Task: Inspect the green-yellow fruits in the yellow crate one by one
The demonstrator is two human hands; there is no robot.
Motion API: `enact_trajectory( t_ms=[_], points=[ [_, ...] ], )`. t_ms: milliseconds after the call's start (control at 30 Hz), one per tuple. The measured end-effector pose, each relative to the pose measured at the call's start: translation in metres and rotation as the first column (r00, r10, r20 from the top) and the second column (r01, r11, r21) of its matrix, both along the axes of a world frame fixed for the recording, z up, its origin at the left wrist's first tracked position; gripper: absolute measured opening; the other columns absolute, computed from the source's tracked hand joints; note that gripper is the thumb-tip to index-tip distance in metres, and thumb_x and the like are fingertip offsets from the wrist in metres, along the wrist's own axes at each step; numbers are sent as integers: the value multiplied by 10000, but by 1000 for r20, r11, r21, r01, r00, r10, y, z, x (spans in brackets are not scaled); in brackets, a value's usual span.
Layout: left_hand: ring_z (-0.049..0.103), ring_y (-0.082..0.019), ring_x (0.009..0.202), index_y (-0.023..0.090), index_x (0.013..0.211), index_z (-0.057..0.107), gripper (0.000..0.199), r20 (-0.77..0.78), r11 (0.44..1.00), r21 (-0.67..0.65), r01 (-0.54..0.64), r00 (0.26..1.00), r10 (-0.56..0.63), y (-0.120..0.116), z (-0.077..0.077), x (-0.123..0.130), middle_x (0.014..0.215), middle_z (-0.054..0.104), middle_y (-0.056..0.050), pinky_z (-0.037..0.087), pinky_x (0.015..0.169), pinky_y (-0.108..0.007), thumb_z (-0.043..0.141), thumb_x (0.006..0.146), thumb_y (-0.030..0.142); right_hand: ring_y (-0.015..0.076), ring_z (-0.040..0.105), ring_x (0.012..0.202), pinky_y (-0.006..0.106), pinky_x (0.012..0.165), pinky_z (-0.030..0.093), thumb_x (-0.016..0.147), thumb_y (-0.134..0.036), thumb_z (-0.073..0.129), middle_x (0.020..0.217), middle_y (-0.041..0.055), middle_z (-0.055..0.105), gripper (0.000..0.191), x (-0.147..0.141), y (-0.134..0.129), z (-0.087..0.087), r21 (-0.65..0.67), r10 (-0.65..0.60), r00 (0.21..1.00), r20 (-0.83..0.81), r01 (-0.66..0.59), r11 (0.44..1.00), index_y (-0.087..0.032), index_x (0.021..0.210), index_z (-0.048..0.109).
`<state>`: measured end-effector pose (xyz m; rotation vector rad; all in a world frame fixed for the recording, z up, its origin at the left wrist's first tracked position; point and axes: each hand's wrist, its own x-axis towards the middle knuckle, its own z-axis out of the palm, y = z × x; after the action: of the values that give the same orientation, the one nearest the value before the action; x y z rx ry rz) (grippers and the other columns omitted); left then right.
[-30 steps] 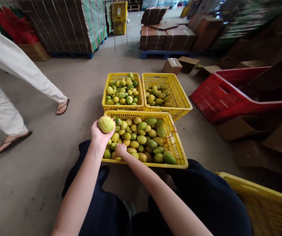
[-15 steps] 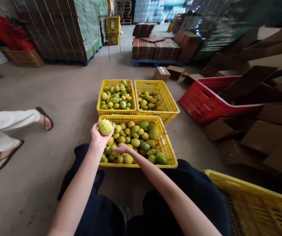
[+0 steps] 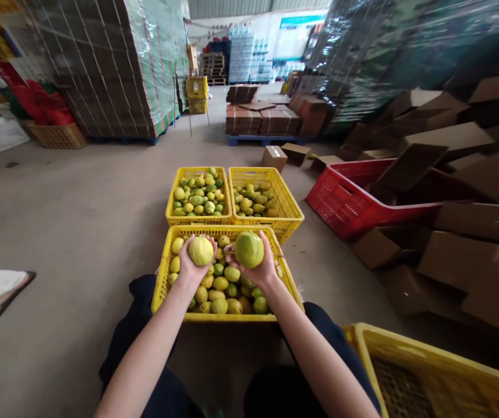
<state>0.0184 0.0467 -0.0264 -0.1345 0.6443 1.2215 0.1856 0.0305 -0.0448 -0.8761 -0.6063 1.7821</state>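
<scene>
A pale yellow lemon (image 3: 200, 251) rests in my left hand (image 3: 188, 271), its fingers curled round the fruit's far side. My right hand (image 3: 267, 268) grips a larger, greener lemon (image 3: 249, 249), with the thumb along its right edge. Both fruits are held up side by side, a little apart, above the near yellow crate (image 3: 227, 317). Inside that crate lie many more yellow and green lemons (image 3: 220, 283), partly hidden by my hands and forearms.
Two yellow crates (image 3: 199, 220) of similar fruit stand just beyond. At right are a red crate (image 3: 336, 200) and heaped cardboard boxes (image 3: 462, 255). Another yellow crate (image 3: 441, 361) is at lower right. A person's sandalled foot (image 3: 1, 302) shows at left.
My right hand has come up out of the near crate with a green lemon. My left hand still holds its yellow one. The view has tilted upward, and the person at left has moved outward.
</scene>
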Motion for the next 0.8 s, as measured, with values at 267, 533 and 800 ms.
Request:
enact_trajectory(
  t_ms=[267,533,800],
  points=[
    [687,-162,710,165,688,657,197,-18,991,133,16,1000,-13,-8,-4,28,704,680,-37,570,888,-374,593,832,284,323,706,895,446,748,591,694,-578,667,743,107,728,386,5,-13,1,-97,-177,976,-123,166,981,-193,731,667],
    [710,-230,771,165,568,681,250,-289,936,334,110,957,-9,-19,-9,27,649,691,-71,532,932,-392,616,775,291,302,710,961,395,872,572,685,-479,687,694,55,730,279,-22,-22,3,32,-386,922,-17,386,922,-202,660,710],
    [508,-255,1360,190,1103,730,358,-304,887,444,132,952,11,-22,2,20,1342,655,-96,367,1129,-338,546,799,231,317,668,1129,454,1039,476,768,-554,599,1139,85,755,451,-24,-32,1,97,-317,945,-77,323,941,-193,964,785]
  ],
)
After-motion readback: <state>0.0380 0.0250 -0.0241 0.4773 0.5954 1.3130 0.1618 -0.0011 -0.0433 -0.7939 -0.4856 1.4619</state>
